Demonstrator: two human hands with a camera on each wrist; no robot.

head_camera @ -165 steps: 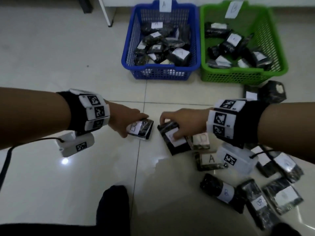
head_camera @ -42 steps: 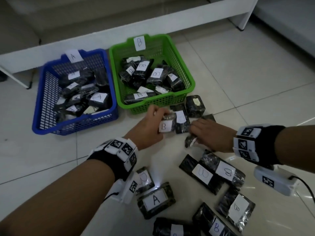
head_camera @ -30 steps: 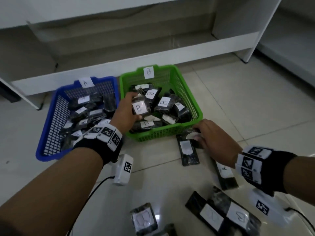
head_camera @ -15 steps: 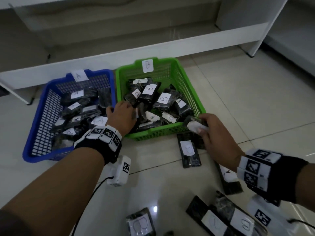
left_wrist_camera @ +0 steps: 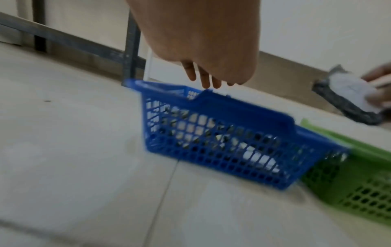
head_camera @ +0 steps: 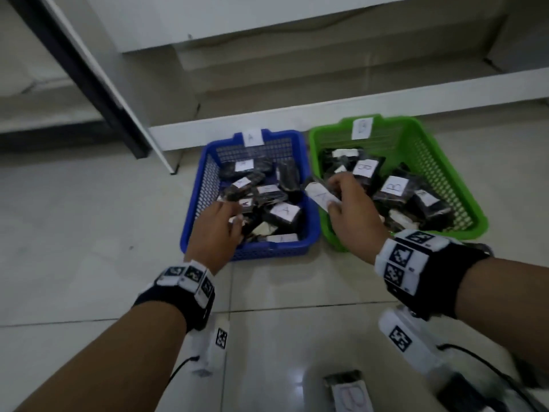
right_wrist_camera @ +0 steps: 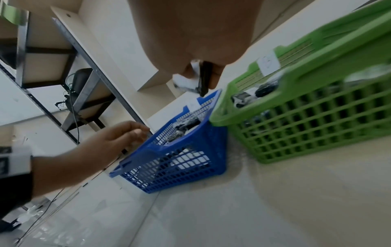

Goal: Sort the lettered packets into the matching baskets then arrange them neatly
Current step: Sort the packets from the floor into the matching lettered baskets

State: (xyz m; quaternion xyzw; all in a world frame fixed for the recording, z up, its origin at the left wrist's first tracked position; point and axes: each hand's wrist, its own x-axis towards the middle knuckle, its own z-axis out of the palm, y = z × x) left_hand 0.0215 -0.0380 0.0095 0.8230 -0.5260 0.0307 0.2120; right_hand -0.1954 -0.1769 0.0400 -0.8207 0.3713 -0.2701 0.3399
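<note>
Half a second back my right hand was lifting a packet off the floor by the green basket; now it carries that packet up between the two baskets, while my left hand has shifted from the green basket's near corner to the blue basket.

I pinch the packet between thumb and fingers, clamped on its edge. Its white label looks like an A, though blur makes me unsure. It hangs over the seam where the blue rim meets the green rim, so it is in neither basket yet. From the right wrist view I see it edge-on below my palm, just above the blue corner.

My left hand hovers over the near part of the blue basket, fingers loosely apart and slightly curled, holding nothing that I can make out. From the left wrist view the fingertips hang just above the blue rim.

The blue basket, tagged A, and the green one, tagged B, both hold heaps of dark packets, lying at all angles. One B packet lies on the floor near me.

My worry is the release point. If I let go here, the packet could strike either rim and slide into the green basket, landing among the Bs. The grip is only at one edge, so a quick swing might shake it loose. I also risk misreading the blurred letter, and my left hand sits in the drop path.
</note>
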